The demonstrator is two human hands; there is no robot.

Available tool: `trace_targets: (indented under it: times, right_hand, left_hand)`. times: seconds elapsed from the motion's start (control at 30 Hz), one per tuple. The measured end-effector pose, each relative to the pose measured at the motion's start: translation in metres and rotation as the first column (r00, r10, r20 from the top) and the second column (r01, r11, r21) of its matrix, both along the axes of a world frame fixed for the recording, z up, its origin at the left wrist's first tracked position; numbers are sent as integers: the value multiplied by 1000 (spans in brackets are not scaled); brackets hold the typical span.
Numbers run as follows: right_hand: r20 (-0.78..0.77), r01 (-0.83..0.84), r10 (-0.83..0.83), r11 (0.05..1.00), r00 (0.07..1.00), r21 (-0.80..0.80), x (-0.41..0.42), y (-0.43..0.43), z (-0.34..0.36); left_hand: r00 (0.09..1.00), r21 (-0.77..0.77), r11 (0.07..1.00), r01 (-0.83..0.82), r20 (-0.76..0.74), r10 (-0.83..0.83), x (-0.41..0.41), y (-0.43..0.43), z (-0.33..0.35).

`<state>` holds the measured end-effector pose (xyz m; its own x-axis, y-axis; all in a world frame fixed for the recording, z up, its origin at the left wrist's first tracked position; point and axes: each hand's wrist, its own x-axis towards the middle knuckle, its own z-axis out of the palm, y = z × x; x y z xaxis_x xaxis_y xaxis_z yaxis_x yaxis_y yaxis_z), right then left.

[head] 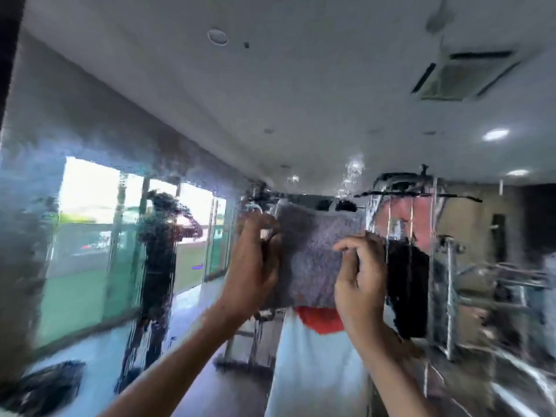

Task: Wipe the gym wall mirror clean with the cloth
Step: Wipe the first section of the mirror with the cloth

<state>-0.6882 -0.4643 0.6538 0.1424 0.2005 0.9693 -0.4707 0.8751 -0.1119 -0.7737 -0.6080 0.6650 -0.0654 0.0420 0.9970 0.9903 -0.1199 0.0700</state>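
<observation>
Cloth (313, 254) held spread at mirror (90, 139) centre, left hand (255, 266) and right hand (361, 284) apart, each pinching a side edge; unclear whether touching it. Wet runs (144, 281) across left and right, so seems mostly unwiped

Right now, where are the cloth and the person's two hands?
cloth (313, 254): head view, middle of the grey fabric.
left hand (254, 266): head view, back of the hand.
right hand (361, 287): head view, back of the hand.
</observation>
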Motion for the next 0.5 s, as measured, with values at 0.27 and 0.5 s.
trace_targets:
  times: [0.27,0.5]
  right_hand:
    - [-138,455,-439,884,888,111,-23,2,113]
    - [-27,758,-769,623,639,191,-30,11,217]
  left_hand:
    - [955,64,996,-64,-287,79,-46,26,125]
    - [944,-83,952,-293,-183,275,-44,35,221]
